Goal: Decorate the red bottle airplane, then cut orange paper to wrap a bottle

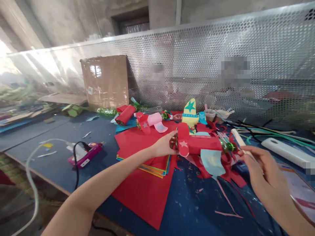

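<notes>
Perforated metal sheeting (192, 65) spans the background behind a blue tabletop (61, 127). Right of the frame's centre, the red-wrapped bottle (204, 144) lies sideways, with its green neck toward the right; the paper covers its body, so its contents cannot be determined. The fingers of the left hand (165, 145) grasp the bottle's base end. The fingers of the right hand (264, 167) grip a white stick-like tool (238, 137) near the neck. Behind, a pink-wrapped bottle (154, 118) and a second red-wrapped bottle (126, 115) also lie sideways. A bare green bottle (107, 112) lies in front of the cardboard (105, 82), left of centre. Two small pale cups (210, 115) stand near the sheeting, right of centre; their contents are indistinct. Red paper sheets (152, 203) occupy the lower centre.
</notes>
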A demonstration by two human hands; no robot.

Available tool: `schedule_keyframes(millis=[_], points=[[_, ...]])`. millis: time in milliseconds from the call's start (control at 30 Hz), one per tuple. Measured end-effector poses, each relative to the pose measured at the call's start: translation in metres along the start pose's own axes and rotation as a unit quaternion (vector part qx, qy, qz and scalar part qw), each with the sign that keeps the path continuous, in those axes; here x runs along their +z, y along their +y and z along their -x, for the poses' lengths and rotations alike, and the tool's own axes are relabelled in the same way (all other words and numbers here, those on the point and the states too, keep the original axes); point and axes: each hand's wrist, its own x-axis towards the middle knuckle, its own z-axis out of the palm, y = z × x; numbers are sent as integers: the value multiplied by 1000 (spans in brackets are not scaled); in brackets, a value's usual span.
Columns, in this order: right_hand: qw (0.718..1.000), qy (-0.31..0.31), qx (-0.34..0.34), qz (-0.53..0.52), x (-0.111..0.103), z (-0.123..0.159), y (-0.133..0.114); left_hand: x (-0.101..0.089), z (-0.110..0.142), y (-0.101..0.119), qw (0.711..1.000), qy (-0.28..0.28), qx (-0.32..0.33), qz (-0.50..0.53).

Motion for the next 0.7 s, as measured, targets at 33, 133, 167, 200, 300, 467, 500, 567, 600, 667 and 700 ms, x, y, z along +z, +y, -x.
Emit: schedule_keyframes(millis=[33,133,167,200,300,467,500,567,600,667,700], points=[[1000,0,0,0,0,0,1,-2,0,-1,1000,16,-5,5],[1000,8,3,-7,0,0,1,-16,0,-1,996,82,-16,10],[1000,12,4,-9,0,1,0,-23,0,0,994,107,-17,8],[1000,12,6,-10,0,2,-1,-32,1,1,991,132,-17,5],[1000,7,16,-18,1,4,-7,-63,4,5,971,238,-17,-13],[1000,5,4,-21,1,5,-7,-126,16,5,903,423,-19,-70],[1000,-1,-2,-18,1,4,-5,-138,19,3,886,455,-23,-86],[1000,-11,-11,-11,1,3,-2,-158,25,-3,860,494,-41,-119],[1000,-12,-16,-8,0,2,-1,-166,29,-6,853,502,-54,-131],[1000,-13,-26,0,0,1,-1,-178,37,-12,849,501,-78,-147],[999,-15,-29,3,-1,1,-1,-183,40,-15,851,495,-88,-151]])
